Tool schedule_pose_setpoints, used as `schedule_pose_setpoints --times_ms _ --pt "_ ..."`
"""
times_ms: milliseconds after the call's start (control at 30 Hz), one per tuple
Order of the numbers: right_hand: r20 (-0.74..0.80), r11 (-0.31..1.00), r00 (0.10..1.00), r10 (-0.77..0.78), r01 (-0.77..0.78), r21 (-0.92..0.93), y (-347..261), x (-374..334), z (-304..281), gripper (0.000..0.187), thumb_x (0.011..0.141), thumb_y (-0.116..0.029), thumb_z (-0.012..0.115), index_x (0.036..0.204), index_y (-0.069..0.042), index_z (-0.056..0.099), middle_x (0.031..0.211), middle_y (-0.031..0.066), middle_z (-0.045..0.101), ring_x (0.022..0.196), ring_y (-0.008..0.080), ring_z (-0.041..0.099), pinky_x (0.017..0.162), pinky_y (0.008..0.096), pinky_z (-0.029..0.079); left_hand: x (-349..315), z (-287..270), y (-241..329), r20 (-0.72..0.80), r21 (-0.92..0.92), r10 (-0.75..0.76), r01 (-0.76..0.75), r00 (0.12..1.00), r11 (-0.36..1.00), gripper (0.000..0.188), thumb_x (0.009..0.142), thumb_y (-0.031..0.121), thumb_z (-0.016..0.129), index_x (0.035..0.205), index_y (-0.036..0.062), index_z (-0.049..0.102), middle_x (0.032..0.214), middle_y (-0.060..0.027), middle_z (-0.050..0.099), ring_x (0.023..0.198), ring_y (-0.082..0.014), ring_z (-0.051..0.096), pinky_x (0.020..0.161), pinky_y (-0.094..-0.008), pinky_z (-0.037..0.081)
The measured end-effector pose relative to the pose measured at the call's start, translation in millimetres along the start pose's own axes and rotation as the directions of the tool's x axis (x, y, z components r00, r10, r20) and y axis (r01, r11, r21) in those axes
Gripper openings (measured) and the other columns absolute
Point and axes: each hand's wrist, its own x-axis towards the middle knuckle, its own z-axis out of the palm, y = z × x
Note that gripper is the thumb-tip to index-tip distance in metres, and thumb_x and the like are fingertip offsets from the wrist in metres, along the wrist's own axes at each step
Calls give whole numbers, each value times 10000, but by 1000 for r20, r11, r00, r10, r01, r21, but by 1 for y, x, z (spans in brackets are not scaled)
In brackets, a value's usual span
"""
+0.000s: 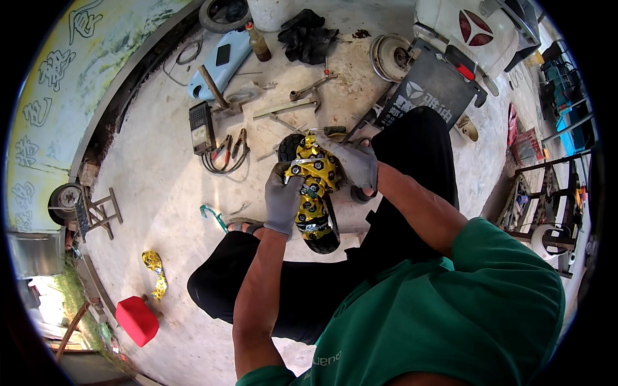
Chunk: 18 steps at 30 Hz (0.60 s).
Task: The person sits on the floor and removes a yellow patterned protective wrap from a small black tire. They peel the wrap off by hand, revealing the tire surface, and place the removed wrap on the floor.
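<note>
Between my knees stands a black tyre, partly covered by yellow patterned plastic wrapping. Bare black rubber shows at its near end and its far left side. My left hand, in a grey glove, is closed on the wrapping's left edge, with thumb and fingers pinched together. On the far right side my right hand, also gloved in grey, grips the wrapping near its top; some of its fingertips are hidden.
Ahead lie a hammer, a black tester with clamp leads, metal tools and a bottle beside a blue panel. A white scooter stands far right. Near left are a yellow wrapper strip and a red stool.
</note>
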Motion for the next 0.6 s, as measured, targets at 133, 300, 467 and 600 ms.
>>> schedule_pose_setpoints --times_ms 133,300,467,600 --pt "69 948 981 -184 195 -250 21 11 -17 320 958 -278 614 1185 -55 648 1133 52 679 967 131 658 825 323 552 8 8 7 114 317 132 -162 985 934 255 851 9 629 1102 -20 600 1068 -70 637 939 -119 613 831 -260 497" --pt "-110 990 984 -138 134 -43 37 30 -22 257 870 -66 712 1107 18 660 996 76 713 862 135 676 769 270 547 13 -1 28 35 -55 187 -184 982 981 324 904 60 632 1221 12 584 1231 -88 602 1130 -167 578 949 -281 463" --pt "-224 916 964 -142 42 -398 47 36 -25 321 846 -81 717 1142 16 637 1032 91 708 900 161 680 813 296 542 29 -65 -24 -347 171 59 2 936 985 388 946 161 642 1256 -48 538 1162 -103 629 1019 -143 596 898 -275 487" --pt "-222 701 947 -232 5 -713 105 87 -73 534 804 -305 744 1226 -12 599 1127 163 680 1031 238 657 919 306 491 13 -33 -18 -190 -120 -323 304 927 945 442 978 299 607 1281 -16 542 1200 -74 625 1057 -142 585 914 -272 479"
